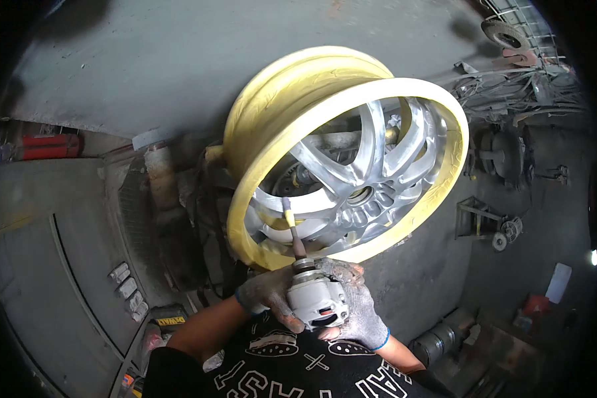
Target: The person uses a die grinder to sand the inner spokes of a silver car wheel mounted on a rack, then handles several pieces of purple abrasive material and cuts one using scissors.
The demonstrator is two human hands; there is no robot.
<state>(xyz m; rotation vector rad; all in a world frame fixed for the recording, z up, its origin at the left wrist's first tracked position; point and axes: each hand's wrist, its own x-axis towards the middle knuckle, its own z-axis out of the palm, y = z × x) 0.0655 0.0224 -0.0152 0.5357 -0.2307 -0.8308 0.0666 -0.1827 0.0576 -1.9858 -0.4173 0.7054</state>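
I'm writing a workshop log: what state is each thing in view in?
Power tool: held; cannot tell whether running
Left hand: gloved, gripping it
Right hand: gloved, gripping it too
Tool tip: over a spoke, contact unclear
Wheel rim: yellow-covered, tilted
Spokes: bare, shiny metal
Light: lit

Wheel (349, 187) at centre; power tool (317, 298) on its near side, between left hand (272, 296) and right hand (361, 312), both on the tool body. Tool tip (288, 207) extends away from the hands, over the wheel's left part. Far left: cylinder (50, 146). Far right: tyre (505, 34), cables (511, 93) just nearer. Right of wheel: wheeled stand (474, 219). Near right: drum (434, 343).
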